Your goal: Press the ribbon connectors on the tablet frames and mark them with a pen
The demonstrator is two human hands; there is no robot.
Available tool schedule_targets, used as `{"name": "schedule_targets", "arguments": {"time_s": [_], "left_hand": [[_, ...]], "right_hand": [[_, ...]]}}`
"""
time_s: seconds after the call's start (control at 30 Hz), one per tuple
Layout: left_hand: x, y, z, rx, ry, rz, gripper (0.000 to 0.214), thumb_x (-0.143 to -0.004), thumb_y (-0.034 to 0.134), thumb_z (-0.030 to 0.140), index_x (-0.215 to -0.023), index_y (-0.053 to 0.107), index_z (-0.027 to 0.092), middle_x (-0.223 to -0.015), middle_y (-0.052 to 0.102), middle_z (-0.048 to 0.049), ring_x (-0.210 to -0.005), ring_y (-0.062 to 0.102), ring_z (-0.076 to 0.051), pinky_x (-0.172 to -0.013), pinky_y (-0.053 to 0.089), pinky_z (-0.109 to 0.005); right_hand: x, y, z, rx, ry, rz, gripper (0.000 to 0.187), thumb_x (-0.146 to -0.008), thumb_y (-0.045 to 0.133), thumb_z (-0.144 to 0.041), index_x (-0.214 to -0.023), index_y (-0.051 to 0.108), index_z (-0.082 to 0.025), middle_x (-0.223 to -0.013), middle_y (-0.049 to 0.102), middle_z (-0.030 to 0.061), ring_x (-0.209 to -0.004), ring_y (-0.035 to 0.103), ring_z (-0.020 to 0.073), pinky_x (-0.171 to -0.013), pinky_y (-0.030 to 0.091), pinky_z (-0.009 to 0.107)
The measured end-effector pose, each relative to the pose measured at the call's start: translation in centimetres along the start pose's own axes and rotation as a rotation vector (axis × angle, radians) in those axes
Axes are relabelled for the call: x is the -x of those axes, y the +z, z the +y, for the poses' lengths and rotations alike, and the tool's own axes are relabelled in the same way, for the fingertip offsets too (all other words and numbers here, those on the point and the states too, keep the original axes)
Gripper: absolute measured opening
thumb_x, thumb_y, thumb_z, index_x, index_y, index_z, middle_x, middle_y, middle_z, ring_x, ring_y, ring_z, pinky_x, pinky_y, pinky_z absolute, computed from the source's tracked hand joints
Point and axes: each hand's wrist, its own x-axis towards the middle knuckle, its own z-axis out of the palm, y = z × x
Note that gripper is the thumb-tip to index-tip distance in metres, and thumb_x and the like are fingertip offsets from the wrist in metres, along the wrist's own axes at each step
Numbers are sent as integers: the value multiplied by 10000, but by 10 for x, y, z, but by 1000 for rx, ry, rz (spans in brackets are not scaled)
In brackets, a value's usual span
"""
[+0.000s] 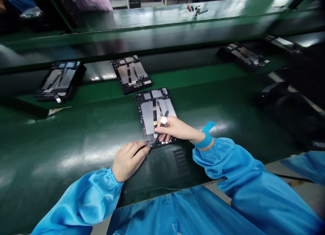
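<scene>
An opened tablet [146,114] lies on the green bench in front of me, its silver plates, dark flex cables and black frame showing. At its lower left corner, my left hand [130,158] has its thumb and forefinger closed on the edge. Over its lower right part, my right hand [172,128] is closed in a pen-like grip on a slim dark tool [166,113], which may be tweezers. The fingers hide most of this tool and its tip. A small white piece [164,120] shows at the right forefinger; what it is I cannot tell.
Behind the tablet, a second opened tablet [131,74] rests on a green strip, with another tablet [59,79] to its left. Farther right lie two more opened units [245,55] [283,43]. A dark post [22,106] juts in from the left. Small metal parts [196,11] sit on the raised shelf.
</scene>
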Motion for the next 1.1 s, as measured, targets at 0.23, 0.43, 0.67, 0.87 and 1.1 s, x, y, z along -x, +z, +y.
{"name": "schedule_targets", "arguments": {"time_s": [0.23, 0.43, 0.67, 0.87, 1.1], "left_hand": [[2, 3, 0, 29, -8, -11, 173, -908, 606, 134, -1080, 613, 154, -1042, 686, -75, -905, 612, -194, -761, 511, -310], [2, 2, 0, 39, -18, -9, 194, -904, 609, 128, -1095, 608, 156, -1046, 682, -75, -906, 611, -198, -774, 518, -323], [4, 3, -1, 46, -23, -17, 195, -901, 611, 127, -1093, 609, 154, -1044, 682, -78, -909, 613, -202, -781, 521, -328], [2, 3, 2, 50, -24, -21, 190, -897, 611, 122, -1085, 615, 147, -1048, 681, -84, -911, 614, -200, -788, 523, -329], [0, 3, 3, 42, -30, -16, 173, -911, 588, 133, -1079, 628, 150, -1042, 687, -83, -911, 622, -189, -798, 527, -320]], "right_hand": [[-5, 1, 5, 17, 22, -17, 213, -826, 718, -307, -765, 587, -149, -621, 706, 30, -607, 724, 171, -424, 549, 177], [-7, 1, 7, 32, 16, -53, 256, -809, 734, -370, -788, 610, -147, -643, 714, 41, -629, 728, 177, -426, 552, 177], [-8, 1, 6, 59, 25, -55, 278, -791, 749, -386, -797, 616, -142, -646, 714, 47, -634, 729, 183, -423, 551, 179], [-6, 0, 7, 64, 24, -39, 281, -790, 751, -388, -791, 609, -145, -650, 712, 47, -634, 728, 182, -424, 554, 181], [-5, -1, 8, 65, 8, -24, 261, -798, 742, -375, -784, 602, -155, -638, 706, 32, -595, 713, 157, -410, 534, 160]]}}
